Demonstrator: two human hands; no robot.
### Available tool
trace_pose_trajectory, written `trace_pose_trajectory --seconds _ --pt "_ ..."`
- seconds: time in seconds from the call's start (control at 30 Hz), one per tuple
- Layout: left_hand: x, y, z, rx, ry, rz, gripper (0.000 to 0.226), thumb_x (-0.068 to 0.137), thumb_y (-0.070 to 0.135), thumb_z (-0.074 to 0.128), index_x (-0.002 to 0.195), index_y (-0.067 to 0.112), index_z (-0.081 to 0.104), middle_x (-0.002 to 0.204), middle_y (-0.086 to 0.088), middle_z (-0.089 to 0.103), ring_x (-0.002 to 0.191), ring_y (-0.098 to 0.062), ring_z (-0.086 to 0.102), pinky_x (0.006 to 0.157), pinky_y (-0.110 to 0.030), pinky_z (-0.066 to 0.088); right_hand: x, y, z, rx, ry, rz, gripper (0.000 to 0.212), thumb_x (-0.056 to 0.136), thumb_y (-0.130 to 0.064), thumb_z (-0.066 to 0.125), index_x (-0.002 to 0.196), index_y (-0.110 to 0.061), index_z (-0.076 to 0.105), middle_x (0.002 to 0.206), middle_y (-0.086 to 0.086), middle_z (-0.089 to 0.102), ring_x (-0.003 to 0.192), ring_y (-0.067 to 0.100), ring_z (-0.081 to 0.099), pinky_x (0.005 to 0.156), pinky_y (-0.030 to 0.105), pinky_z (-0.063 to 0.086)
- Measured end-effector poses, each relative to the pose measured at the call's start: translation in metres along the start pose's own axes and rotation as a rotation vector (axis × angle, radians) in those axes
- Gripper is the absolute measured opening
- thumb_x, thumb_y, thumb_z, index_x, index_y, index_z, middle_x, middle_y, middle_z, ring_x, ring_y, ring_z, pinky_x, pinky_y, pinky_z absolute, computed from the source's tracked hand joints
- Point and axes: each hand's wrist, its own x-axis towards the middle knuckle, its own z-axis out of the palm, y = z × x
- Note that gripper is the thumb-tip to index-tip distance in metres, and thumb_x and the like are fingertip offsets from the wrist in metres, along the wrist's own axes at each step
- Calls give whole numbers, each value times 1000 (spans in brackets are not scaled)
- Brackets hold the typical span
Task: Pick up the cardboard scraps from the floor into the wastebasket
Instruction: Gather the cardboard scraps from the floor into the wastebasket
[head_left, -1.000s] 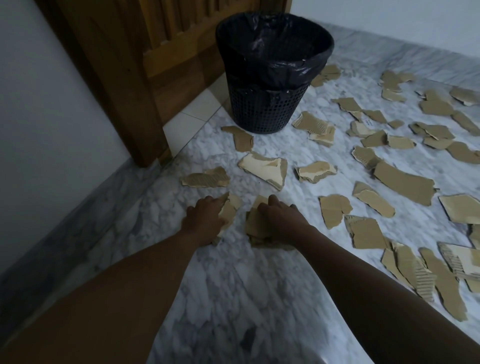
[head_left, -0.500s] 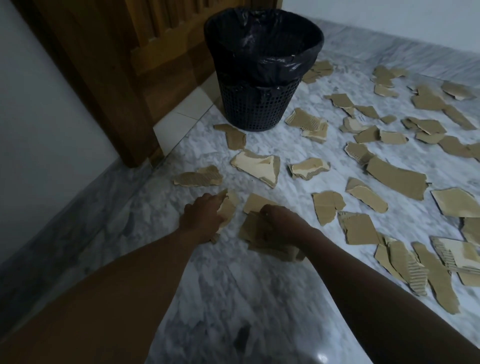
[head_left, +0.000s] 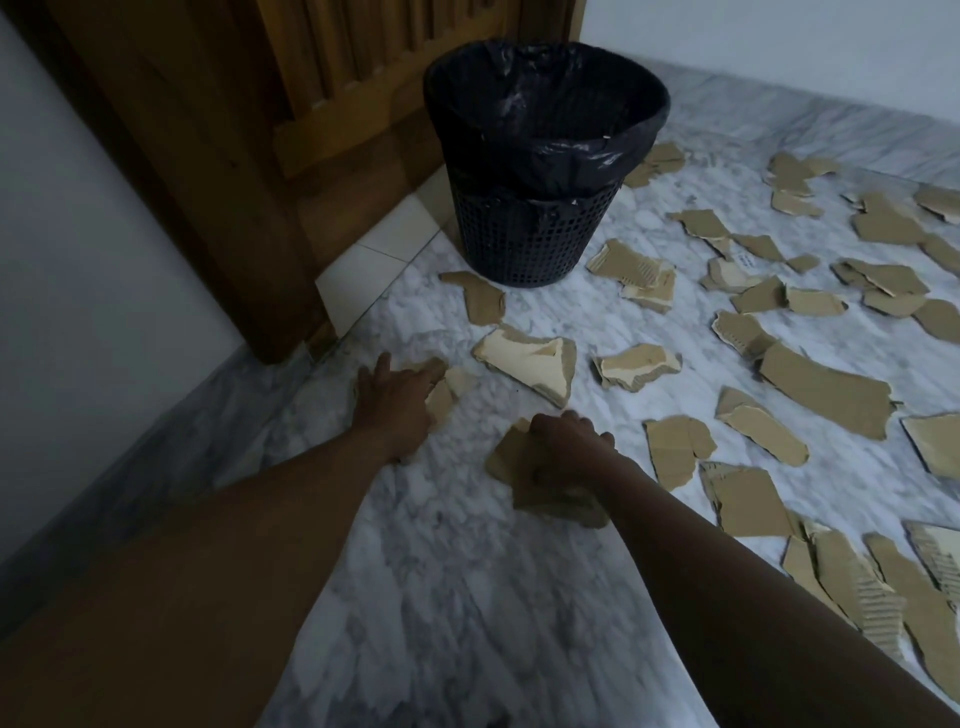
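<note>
At the far left a plain wall (head_left: 104, 234) meets a wooden door (head_left: 234, 156), and just before the door's foot the left hand (head_left: 400, 402) lies low on the marble floor (head_left: 467, 571). Its fingers are straight and a little spread, pressing down on a small scrap (head_left: 448, 388); the thumb is hidden, so I cannot tell whether it hooks under the edge. A flat press like this could simply slide the piece over the smooth stone rather than lift it. Beyond stands the wastebasket (head_left: 519, 244), lined with a black bag, upright and close to the door, with a pale torn scrap (head_left: 530, 364) between it and the hands. The right hand (head_left: 566, 452) has its fingers curled round a bundle of scraps (head_left: 519, 470), several pieces bunched loosely and sticking out at the near side. That looks like the likeliest trouble: uneven, stiff pieces held at one end may fan apart and drop on the way to the basket. To the right, many cardboard scraps (head_left: 826, 389) lie spread over the floor, well apart from the basket, so most of the job appears undone. A knock on the light basket could tip it.
</note>
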Motion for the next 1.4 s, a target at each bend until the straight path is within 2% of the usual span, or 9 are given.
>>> trace_pose_trajectory --seconds 0.13,0.2,0.37,0.63,0.73,0.83,1.0,1.2,1.4 --pt "22 -4 -2 5 -151 -50 74 90 44 62 151 37 21 153 1 34 146 -36 17 116 -57 13 9 3 2 201 32 17 56 81 -25 74 123 -25 37 109 -1 56 114 24 53 100 52 31" --pt "31 -5 -2 -9 -163 -40 73 86 44 68 148 31 30 149 -4 31 135 -36 33 109 -51 33 11 2 -2 93 74 -68 42 82 -30 73 117 -26 49 112 0 57 116 24 52 102 52 32" --pt "50 -6 -2 -113 -215 -47 79 78 37 81 145 28 40 148 -10 24 128 -36 45 106 -47 42 31 -7 -18 -286 378 -199 40 96 -30 54 135 -22 51 135 10 44 125 30 41 102 52 35" --pt "98 -2 -23 4 -61 174 52 82 17 72 123 24 39 119 -8 53 111 -34 51 82 -43 41 112 6 -50 -40 20 -62 93 73 -30 85 148 -25 32 166 8 -13 152 40 -7 116 67 18" --pt "132 -2 -31 -351 -108 101 86 76 12 78 144 25 26 132 -12 53 118 -32 56 93 -46 49 130 10 -58 36 -10 27 132 59 -34 94 158 -25 6 165 8 -6 151 37 -7 114 70 20" --pt "178 15 -38 -347 -149 149 92 74 10 81 149 12 27 143 -15 46 128 -34 50 102 -47 46 137 6 -63 -76 12 70 145 49 -41 97 158 -23 2 158 12 9 146 40 9 110 67 27" --pt "224 40 -31 108 -228 192 101 71 42 83 150 12 28 147 -14 44 125 -33 50 100 -42 47 145 -13 -70 -201 47 131 118 49 -41 97 146 -15 34 140 9 27 131 35 27 103 51 33" --pt "234 38 -28 183 -316 138 110 76 49 79 157 22 9 160 -14 17 142 -34 29 113 -40 35 152 -17 -70 -228 120 118 81 79 -28 76 146 -11 34 142 12 30 133 35 29 104 50 29" --pt "206 35 -28 105 -243 78 97 78 39 80 150 6 25 150 -14 36 131 -32 44 103 -36 42 138 -15 -71 -160 69 116 108 62 -36 92 146 -10 29 147 14 35 137 35 30 107 53 26"
